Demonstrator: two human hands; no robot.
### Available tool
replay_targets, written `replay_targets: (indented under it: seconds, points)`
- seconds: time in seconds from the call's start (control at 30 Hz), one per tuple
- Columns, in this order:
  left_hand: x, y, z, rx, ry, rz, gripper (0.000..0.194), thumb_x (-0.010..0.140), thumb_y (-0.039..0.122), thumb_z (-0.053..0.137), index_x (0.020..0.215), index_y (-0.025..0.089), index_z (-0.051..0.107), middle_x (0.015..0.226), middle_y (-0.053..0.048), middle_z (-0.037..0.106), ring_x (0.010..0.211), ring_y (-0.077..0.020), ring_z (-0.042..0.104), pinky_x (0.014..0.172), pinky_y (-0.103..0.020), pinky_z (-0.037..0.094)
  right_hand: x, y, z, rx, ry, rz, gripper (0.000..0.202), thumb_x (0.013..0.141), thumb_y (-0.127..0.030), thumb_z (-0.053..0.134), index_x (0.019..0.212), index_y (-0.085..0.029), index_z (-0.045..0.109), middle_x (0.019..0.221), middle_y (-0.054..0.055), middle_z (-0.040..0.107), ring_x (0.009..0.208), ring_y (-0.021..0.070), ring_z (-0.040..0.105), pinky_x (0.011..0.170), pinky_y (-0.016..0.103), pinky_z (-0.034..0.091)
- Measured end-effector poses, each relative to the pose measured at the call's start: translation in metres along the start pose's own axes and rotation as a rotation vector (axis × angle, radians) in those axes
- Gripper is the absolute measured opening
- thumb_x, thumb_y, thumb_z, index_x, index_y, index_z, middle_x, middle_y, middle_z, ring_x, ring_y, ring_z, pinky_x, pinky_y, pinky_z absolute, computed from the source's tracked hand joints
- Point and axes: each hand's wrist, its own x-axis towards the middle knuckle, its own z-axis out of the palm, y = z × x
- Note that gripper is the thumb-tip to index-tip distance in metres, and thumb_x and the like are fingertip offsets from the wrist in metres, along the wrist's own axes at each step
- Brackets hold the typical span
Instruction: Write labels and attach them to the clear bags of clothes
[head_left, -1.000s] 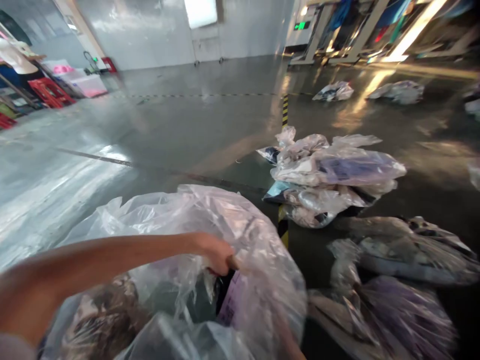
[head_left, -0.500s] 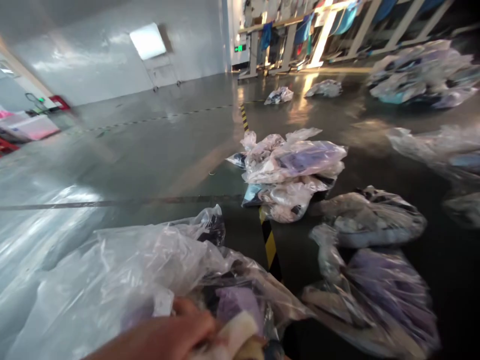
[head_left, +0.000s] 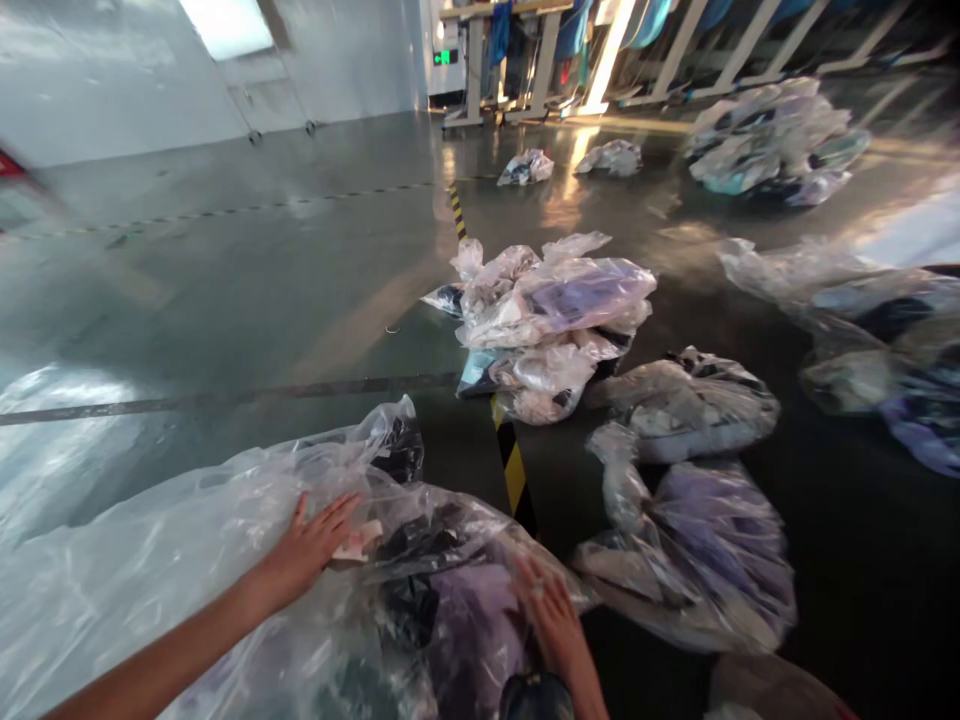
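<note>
A large clear plastic bag (head_left: 187, 540) lies across the lower left, with purple cloth (head_left: 476, 620) and dark cloth showing through it. My left hand (head_left: 319, 540) rests palm down on the bag, fingers stretched out. Beside its fingers is a small pale slip (head_left: 361, 541) with reddish marks; whether it lies inside or on top of the bag I cannot tell. My right hand (head_left: 551, 605) is slightly blurred, fingers spread against the bag's right side near the purple cloth. A dark rounded object (head_left: 535, 697) shows at the bottom edge beside my right wrist.
Right of my hands lie a tied bag with purple contents (head_left: 724, 550) and another filled bag (head_left: 697, 410). A heap of bags (head_left: 555, 310) sits ahead on yellow-black floor tape (head_left: 514, 475). A larger pile (head_left: 776, 140) and white table legs (head_left: 600, 70) stand farther back.
My left hand has moved from the bottom middle up onto the bag and its fingers have spread. My right hand now shows on the bag's right side. The view has shifted right.
</note>
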Motion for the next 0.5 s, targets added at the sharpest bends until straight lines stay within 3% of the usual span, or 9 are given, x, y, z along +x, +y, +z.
replay_targets:
  seconds: [0.07,0.13,0.27,0.37,0.5]
  points:
    - [-0.001,-0.010,0.019,0.050,0.082,0.016,0.096,0.066,-0.019,0.028,0.146,0.030,0.045,0.161,-0.006,0.025,0.149,-0.0266,0.027,0.116,-0.070,0.001,-0.003,0.026,-0.008,-0.133,0.075,0.043,0.044,0.089,-0.030,0.046,0.128,-0.025,0.065,0.146,0.008,0.053,0.141,0.0325,0.041,0.115,0.057,0.034]
    - [-0.001,-0.022,0.034,0.082,0.130,0.036,0.097,0.067,-0.020,0.027,0.146,0.032,0.045,0.161,-0.005,0.026,0.148,-0.0252,0.030,0.116,-0.068,-0.002,-0.007,0.034,0.002,-0.239,0.016,0.098,0.052,0.088,-0.020,0.038,0.136,-0.023,0.059,0.152,0.008,0.046,0.145,0.0308,0.034,0.112,0.057,0.037]
    - [-0.006,-0.053,0.050,0.082,0.122,0.044,0.096,0.068,-0.019,0.025,0.149,0.031,0.041,0.160,-0.006,0.028,0.147,-0.0234,0.033,0.117,-0.068,-0.004,-0.011,0.010,0.051,-0.347,-0.094,0.183,0.062,0.085,-0.009,0.033,0.138,-0.032,0.055,0.158,0.001,0.035,0.149,0.0290,0.025,0.110,0.061,0.037]
    - [-0.009,-0.078,0.058,0.061,0.116,0.040,0.086,0.074,-0.016,0.026,0.144,0.030,0.048,0.158,-0.007,0.034,0.144,-0.0230,0.038,0.117,-0.067,-0.004,-0.012,-0.012,0.083,-0.301,-0.123,0.200,0.052,0.092,-0.016,0.036,0.135,-0.038,0.056,0.158,0.000,0.036,0.148,0.0304,0.029,0.107,0.064,0.038]
    - [-0.009,-0.112,0.064,0.043,0.141,0.095,0.068,0.087,-0.007,0.024,0.139,0.025,0.054,0.152,-0.009,0.044,0.139,-0.0200,0.046,0.118,-0.062,-0.008,-0.016,-0.032,0.112,-0.146,-0.205,0.138,0.041,0.098,-0.027,0.036,0.134,-0.035,0.055,0.156,0.002,0.038,0.147,0.0340,0.027,0.105,0.066,0.039]
